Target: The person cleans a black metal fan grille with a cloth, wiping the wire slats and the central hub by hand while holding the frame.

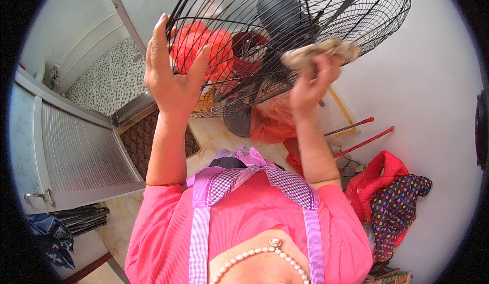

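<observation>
A large fan with a black wire guard (366, 20) fills the upper part of the view, with its dark motor housing (280, 11) seen through the wires. My left hand (174, 70) spreads around the guard's left rim, fingers on the far side and thumb on the near side. In my right hand (319, 74) is a crumpled beige cloth (319, 53), held against or just in front of the guard's lower right part; the hand is slightly blurred. The fan's round dark base (237, 120) shows below, on the floor.
Behind the guard are red plastic bags (204, 51). Two red-ended rods (363, 142) lean by the right wall, above a heap of red and dotted fabric (395, 207). At left, a door with a ribbed glass panel (84, 150) stands open beside a brown mat (143, 142).
</observation>
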The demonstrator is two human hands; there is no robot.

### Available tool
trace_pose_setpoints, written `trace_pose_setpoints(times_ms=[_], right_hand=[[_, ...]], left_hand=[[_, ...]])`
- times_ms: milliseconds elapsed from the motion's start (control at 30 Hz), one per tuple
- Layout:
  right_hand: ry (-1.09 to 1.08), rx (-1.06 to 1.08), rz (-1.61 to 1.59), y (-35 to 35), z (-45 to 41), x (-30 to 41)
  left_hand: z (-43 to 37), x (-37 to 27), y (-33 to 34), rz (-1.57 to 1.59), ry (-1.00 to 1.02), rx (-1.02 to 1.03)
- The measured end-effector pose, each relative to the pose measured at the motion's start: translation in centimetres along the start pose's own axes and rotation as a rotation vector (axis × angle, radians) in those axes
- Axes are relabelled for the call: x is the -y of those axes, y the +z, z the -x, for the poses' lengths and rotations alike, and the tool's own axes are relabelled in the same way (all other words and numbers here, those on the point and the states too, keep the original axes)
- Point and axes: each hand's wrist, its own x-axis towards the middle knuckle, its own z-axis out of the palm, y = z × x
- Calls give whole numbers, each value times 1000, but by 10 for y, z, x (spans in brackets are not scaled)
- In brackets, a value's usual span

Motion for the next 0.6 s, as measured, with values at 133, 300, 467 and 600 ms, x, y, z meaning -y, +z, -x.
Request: trace_pose_setpoints(times_ms=[133, 300, 467, 600], right_hand=[[-209, 518, -49, -5, 63, 33], [-367, 435, 36, -25, 40, -9], [239, -292, -154, -43, -45, -71], [577, -226, -394, -23, -68, -58]], left_hand=[[2, 1, -1, 19, -52, 16], [1, -4, -1, 10, 2, 31], [3, -7, 1, 27, -24, 36], [6, -8, 0, 63, -33, 45]])
